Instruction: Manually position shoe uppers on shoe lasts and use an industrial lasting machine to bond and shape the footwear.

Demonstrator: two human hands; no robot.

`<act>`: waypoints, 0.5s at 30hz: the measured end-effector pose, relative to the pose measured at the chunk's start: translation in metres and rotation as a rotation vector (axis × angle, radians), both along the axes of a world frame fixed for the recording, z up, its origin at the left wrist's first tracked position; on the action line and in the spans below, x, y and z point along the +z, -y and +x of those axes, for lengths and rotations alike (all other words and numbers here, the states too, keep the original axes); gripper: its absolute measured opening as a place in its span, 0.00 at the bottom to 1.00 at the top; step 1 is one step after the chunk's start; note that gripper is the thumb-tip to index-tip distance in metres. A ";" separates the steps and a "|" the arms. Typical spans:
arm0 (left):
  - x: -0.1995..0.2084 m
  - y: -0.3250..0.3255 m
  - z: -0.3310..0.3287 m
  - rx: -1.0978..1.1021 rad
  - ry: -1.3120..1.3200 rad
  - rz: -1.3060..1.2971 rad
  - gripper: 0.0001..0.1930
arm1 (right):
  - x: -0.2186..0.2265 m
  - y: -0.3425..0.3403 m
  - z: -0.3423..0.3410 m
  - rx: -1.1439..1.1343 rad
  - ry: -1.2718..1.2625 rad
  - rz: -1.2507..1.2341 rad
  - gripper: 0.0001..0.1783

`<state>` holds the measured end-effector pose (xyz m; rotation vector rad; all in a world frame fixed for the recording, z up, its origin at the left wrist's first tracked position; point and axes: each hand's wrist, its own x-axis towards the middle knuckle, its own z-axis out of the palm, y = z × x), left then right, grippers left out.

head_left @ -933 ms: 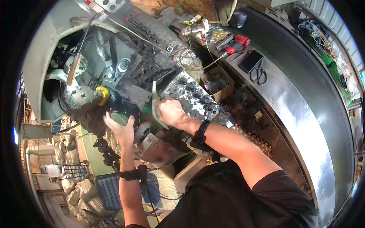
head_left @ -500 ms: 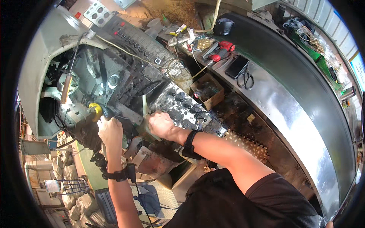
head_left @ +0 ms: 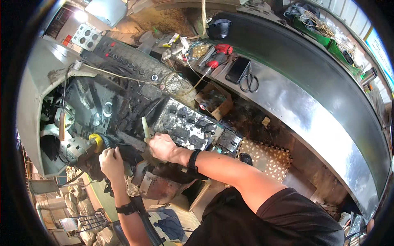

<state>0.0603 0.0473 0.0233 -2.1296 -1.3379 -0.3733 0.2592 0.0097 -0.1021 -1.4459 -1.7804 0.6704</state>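
At the machine's working area, my right hand [head_left: 162, 147] is wrapped around a pale upright handle [head_left: 145, 126], whose upper end sticks out above the fist. My left hand [head_left: 111, 164] is closed, thumb and fingers together, and what it may hold is too small or hidden to make out. Just beyond the left hand are a yellow part [head_left: 97, 142] and a grey metal chuck-like block [head_left: 77, 148]. A dirty white panel with black knobs [head_left: 184, 127] lies to the right of the pale handle.
Along the right runs a shiny metal ledge [head_left: 303, 110] carrying a black phone [head_left: 238, 69], scissors [head_left: 249, 83] and a red power tool [head_left: 219, 55]. An open cardboard box [head_left: 221, 110] sits below it. A dark control panel [head_left: 127, 61] with buttons stands at the back left.
The view has shifted, so the machine and ledge appear farther left. My left hand has drawn a little away from the yellow part. My right hand keeps its grip on the pale handle.
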 end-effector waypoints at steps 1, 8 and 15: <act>-0.001 0.000 -0.004 -0.011 0.081 -0.036 0.12 | 0.000 0.000 0.000 0.011 -0.004 -0.007 0.14; -0.025 -0.012 -0.016 -0.153 0.155 -0.087 0.08 | 0.002 0.000 0.003 0.006 0.001 0.015 0.15; -0.025 -0.012 -0.019 -0.011 0.172 -0.149 0.09 | -0.008 0.004 -0.005 -0.042 -0.035 0.093 0.07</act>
